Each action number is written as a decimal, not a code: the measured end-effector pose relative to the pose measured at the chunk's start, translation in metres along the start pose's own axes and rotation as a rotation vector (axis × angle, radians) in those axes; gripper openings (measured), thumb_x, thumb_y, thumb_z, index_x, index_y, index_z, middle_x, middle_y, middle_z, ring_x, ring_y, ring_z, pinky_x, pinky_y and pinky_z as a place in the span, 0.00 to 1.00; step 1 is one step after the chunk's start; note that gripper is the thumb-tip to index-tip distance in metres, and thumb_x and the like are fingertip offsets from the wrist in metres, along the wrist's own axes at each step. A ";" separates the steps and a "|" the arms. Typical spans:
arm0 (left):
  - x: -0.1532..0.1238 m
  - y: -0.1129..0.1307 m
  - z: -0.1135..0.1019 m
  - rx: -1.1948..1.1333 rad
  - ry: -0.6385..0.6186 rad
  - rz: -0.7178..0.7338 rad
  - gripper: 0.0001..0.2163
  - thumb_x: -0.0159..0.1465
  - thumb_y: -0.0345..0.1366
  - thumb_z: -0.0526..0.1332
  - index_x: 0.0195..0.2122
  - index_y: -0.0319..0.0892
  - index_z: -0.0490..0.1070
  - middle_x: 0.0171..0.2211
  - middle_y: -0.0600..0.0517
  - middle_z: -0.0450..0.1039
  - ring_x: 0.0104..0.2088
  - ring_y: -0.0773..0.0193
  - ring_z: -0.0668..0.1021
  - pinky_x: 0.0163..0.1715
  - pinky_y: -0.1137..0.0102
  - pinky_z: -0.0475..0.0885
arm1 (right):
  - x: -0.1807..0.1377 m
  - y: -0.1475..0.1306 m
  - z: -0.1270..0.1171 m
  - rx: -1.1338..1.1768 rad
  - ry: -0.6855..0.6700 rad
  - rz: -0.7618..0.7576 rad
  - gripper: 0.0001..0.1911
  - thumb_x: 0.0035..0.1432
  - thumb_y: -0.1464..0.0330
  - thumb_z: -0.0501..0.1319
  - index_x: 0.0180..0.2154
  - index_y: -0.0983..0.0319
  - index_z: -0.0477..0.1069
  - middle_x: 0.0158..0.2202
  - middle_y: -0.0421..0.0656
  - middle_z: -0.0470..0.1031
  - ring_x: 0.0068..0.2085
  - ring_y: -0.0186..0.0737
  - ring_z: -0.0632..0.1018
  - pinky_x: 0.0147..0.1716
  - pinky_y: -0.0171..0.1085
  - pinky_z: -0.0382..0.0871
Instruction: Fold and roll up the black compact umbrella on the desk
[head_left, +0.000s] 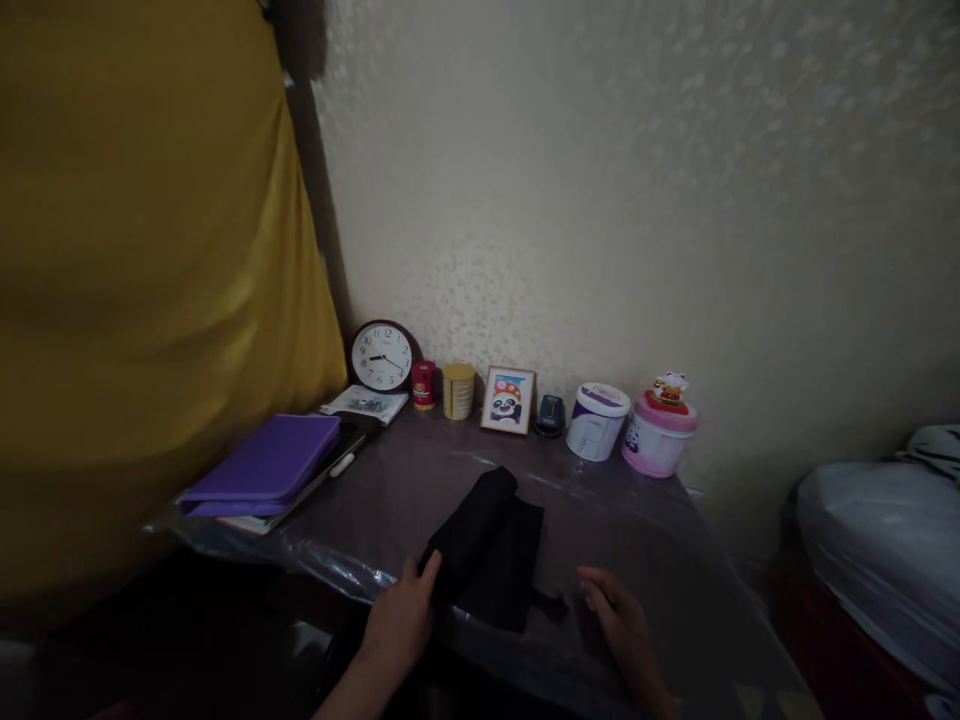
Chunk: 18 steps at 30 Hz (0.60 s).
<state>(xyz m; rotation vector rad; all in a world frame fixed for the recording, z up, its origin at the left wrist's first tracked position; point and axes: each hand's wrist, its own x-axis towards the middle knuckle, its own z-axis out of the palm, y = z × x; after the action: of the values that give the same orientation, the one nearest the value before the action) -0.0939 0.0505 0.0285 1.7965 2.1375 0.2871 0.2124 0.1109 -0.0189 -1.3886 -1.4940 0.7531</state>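
Observation:
A black piece of folded fabric, perhaps a cloth bag, lies near the front edge of the table. One part of it is rolled or doubled over, with a flat panel to the right. From its lower right side sticks out a short dark strap or cord. My left hand is closed on the fabric's left edge, thumb on top and the other fingers mostly hidden. To the right of the strap, my right hand hovers with loosely bent fingers, apart from the fabric and holding nothing I can see.
The dark table has a clear plastic cover. Left are a purple folder and papers. Along the wall stand a clock, a red can, a yellow tin, a panda picture and two tubs.

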 end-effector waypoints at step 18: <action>-0.009 0.022 -0.044 -1.083 -0.093 0.170 0.20 0.50 0.36 0.60 0.45 0.44 0.60 0.20 0.60 0.68 0.15 0.72 0.68 0.14 0.79 0.60 | -0.005 -0.005 0.000 -0.016 -0.018 -0.010 0.16 0.50 0.58 0.55 0.34 0.60 0.75 0.35 0.44 0.77 0.38 0.44 0.77 0.39 0.38 0.69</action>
<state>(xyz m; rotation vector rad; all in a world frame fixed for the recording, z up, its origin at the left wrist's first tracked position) -0.0892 0.0478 0.0781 1.2563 1.2862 1.1112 0.2096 0.1055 -0.0155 -1.3883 -1.5230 0.7503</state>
